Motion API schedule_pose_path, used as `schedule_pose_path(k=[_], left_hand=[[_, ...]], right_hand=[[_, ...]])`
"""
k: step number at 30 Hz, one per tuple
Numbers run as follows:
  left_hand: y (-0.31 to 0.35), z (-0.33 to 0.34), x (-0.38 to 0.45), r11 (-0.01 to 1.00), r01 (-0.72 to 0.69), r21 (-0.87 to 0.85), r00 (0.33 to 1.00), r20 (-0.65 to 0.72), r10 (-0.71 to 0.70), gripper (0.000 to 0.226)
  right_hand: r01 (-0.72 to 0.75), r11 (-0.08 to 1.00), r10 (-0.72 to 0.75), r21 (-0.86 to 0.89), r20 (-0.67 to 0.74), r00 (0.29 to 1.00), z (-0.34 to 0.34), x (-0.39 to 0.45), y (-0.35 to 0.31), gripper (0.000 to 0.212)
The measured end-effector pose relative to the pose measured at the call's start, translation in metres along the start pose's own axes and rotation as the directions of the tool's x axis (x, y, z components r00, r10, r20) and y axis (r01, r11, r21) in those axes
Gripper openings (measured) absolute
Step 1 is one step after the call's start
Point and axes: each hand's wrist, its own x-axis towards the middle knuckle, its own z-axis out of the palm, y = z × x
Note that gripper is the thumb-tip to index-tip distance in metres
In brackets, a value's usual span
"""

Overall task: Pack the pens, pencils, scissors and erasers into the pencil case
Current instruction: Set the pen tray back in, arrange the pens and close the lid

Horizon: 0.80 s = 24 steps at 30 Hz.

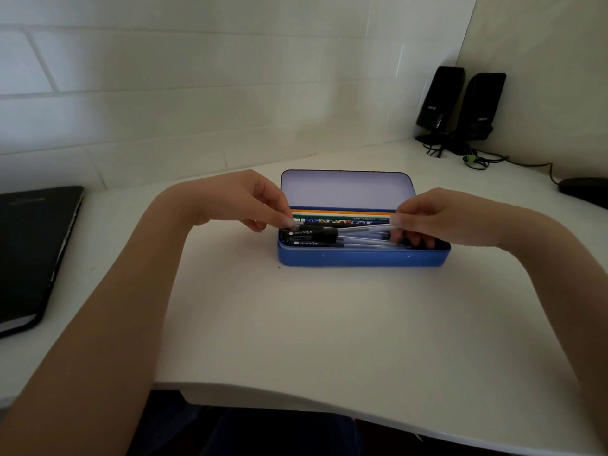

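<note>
Blue painted metal, by the look of it, makes up the pencil case [362, 258], a shallow box with rounded corners standing open near the middle of the white table [296, 324], its pale lilac lid [345, 189] tipped up at the back. In the head view, the only one given, both hands meet over the open tray. The left hand [243, 199] pinches the capped end of a pen [348, 229] between thumb and fingertips, and the right hand [437, 215] pinches the clear end of the same pen, so it lies level just above the other pens [316, 241] already in the front of the case. Those have black caps and clear barrels and lie side by side, lengthwise. Behind them, against the hinge side, lie pencils [342, 212] in orange, green and a patterned blue.

I judge the pen to be light, stiff and smooth. Hard plastic of that sort can slip or roll, so a fingertip hold at each end, as here, seems the surest way to lay it flat into the row. The case itself looks rigid and thin-walled, and would likely slide on the smooth table if knocked. Scissors and erasers cannot be made out; the right fingers hide that end of the tray.

At the left edge lies a black notebook [33, 251]; at the far right stand two black speakers [460, 103] with their cables [477, 159], and a dark mouse [585, 190].
</note>
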Motion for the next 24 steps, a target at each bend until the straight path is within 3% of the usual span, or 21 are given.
schedule_pose_path(k=[9, 14, 20, 24], left_hand=[[0.006, 0.0034, -0.004, 0.999, -0.032, 0.011, 0.997, 0.064, 0.031, 0.006], [0.0074, 0.0045, -0.0051, 1.0, -0.019, 0.017, 0.999, 0.032, 0.018, 0.005], [0.0085, 0.0065, -0.0055, 0.999, -0.039, 0.017, 0.999, -0.006, 0.039, 0.007], [0.0083, 0.0066, -0.0055, 0.999, -0.046, 0.024, 0.999, 0.001, 0.046, 0.007]], right_hand=[[0.048, 0.998, -0.054, -0.047, -0.139, 0.989, -0.0033, -0.0001, -0.0004, 0.019], [0.035, 0.999, -0.037, -0.015, -0.118, 0.992, -0.0029, -0.0005, -0.0006, 0.032], [0.048, 0.998, -0.048, -0.038, -0.01, 0.999, -0.0025, 0.0011, 0.0036, 0.012], [0.024, 0.995, -0.018, -0.094, 0.061, 0.998, -0.0009, -0.0008, 0.0004, 0.011]])
